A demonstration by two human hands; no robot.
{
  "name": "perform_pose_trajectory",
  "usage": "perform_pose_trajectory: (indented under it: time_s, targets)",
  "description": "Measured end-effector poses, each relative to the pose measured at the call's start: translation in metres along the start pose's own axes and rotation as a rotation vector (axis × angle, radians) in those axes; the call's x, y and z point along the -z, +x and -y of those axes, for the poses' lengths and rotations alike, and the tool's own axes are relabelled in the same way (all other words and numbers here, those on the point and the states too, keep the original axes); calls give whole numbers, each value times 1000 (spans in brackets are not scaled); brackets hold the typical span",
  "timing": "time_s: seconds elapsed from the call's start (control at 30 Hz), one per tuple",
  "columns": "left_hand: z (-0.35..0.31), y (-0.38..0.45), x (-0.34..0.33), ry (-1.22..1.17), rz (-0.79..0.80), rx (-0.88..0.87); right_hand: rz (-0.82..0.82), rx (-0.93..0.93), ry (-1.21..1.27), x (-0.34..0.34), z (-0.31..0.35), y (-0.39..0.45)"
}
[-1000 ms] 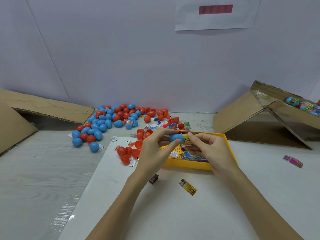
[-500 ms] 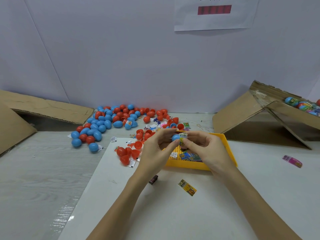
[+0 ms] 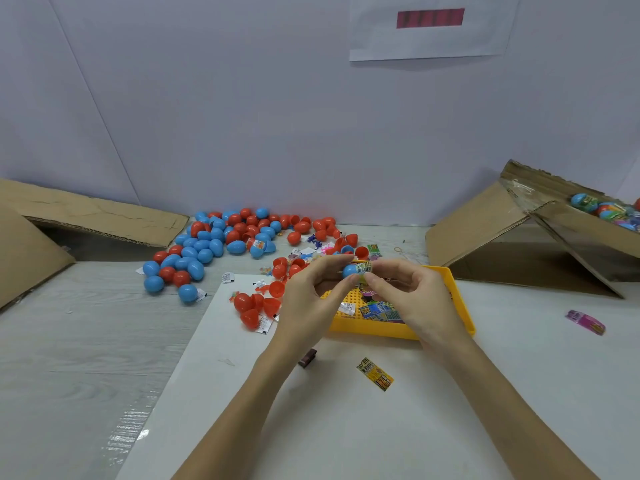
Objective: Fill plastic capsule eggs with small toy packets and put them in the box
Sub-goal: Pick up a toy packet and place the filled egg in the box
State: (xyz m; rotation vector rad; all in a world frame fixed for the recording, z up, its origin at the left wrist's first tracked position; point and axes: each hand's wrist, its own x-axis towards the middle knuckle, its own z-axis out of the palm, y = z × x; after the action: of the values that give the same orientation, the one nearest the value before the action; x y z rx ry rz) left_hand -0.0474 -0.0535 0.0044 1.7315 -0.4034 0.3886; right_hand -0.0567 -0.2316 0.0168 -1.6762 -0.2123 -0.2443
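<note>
Both hands work above the yellow tray (image 3: pixel 460 303): left hand (image 3: pixel 304 303) pinching the blue egg half (image 3: pixel 349 270), right hand (image 3: pixel 412 299) pinching the toy packet (image 3: pixel 364 268), which I'd fold tighter before pushing in.

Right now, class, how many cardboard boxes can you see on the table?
2: one cardboard box lies at the far left, another cardboard box at the far right, holding filled eggs.

head view | worn on head | faces forward-down | close over table (image 3: pixel 519 393)
</note>
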Motion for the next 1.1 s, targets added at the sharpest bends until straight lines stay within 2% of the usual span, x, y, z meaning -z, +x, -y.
perform_pose_trajectory:
  time_s: [0.2, 0.43, 0.57, 0.83, 1.1]
  targets:
    - [-1, -2, -3, -56, 28, -29, -14, -160, 275, -1, 5, 0]
    - [-4, -2, -2, 42, 56, -104, 130, -393, 622, 0, 11, -1]
    - [-5, -3, -5, 76, 84, -117, 156, -473, 690, -3, 13, -2]
    - [0, -3, -5, 241, 28, -262, 201, -556, 775, -5, 16, -3]
    - [2, -4, -7, 278, -4, -324, 204, -613, 806, -7, 16, -4]
